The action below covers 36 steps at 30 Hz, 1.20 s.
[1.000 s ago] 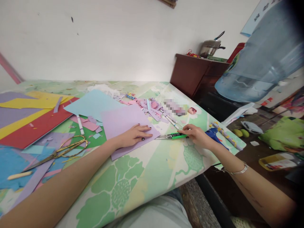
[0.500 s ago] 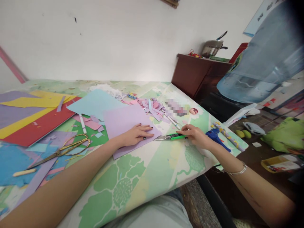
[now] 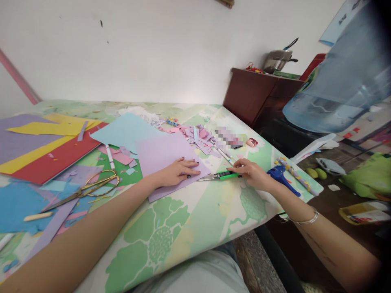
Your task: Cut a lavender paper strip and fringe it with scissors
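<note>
My left hand (image 3: 176,173) lies with fingers stretched out on a sheet of lilac paper (image 3: 161,152), holding it against the table. To its right, my right hand (image 3: 249,171) has its fingers closed around the end of a green and black utility knife (image 3: 224,175). The blade is out and points left, its tip close to the sheet's right corner. Under the lilac sheet's upper left side lies light blue paper (image 3: 124,128). A white marker (image 3: 224,154) rests just beyond the knife.
Gold-handled scissors (image 3: 88,189) lie on paper scraps at left, near a red sheet (image 3: 58,162). Purple and pink scraps (image 3: 198,134) are heaped behind my hands. A blue glue gun (image 3: 282,179) sits by the right table edge. A large water bottle (image 3: 330,93) stands beyond.
The view has shifted slightly, so the table and its things appear a little further right. Both hands keep practically the same pose, with the knife still in my right hand.
</note>
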Each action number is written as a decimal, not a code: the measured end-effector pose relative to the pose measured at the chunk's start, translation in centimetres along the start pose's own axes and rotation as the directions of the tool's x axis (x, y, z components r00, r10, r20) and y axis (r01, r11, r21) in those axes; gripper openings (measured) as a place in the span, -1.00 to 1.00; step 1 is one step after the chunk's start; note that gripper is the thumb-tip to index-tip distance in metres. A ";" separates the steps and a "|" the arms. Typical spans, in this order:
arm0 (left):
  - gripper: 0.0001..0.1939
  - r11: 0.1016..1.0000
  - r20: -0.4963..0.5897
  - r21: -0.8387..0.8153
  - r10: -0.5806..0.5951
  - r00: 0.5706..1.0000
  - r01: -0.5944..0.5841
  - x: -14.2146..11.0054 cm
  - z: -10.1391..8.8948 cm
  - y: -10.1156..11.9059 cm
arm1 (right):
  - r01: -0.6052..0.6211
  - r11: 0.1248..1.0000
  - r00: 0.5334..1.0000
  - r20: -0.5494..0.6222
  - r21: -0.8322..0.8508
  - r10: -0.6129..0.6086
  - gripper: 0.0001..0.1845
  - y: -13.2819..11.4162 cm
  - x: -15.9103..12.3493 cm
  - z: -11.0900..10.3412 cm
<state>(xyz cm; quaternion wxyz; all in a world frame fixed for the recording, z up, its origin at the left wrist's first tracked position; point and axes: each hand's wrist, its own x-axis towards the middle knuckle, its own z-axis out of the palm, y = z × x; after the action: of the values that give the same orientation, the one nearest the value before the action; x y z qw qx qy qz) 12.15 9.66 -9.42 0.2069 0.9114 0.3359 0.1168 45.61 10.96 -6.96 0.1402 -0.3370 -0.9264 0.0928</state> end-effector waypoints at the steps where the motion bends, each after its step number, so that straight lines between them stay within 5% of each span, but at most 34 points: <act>1: -0.49 1.000 0.000 0.004 0.002 1.000 -0.002 0.0 0.0 0.0 | -0.005 1.000 1.000 -0.001 0.005 0.005 -0.36 0.0 0.0 0.0; 36: -0.50 1.000 -0.006 0.016 0.007 1.000 -0.007 0.0 0.0 0.0 | 0.064 0.998 0.998 0.020 -0.022 -0.064 -0.30 -2.0 0.9 0.6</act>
<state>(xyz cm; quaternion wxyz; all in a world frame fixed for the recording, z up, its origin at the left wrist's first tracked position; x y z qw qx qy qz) 12.15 9.62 -9.38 0.1984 0.9140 0.3340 0.1175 43.60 9.98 -6.79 0.1301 -0.3078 -0.9390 0.0811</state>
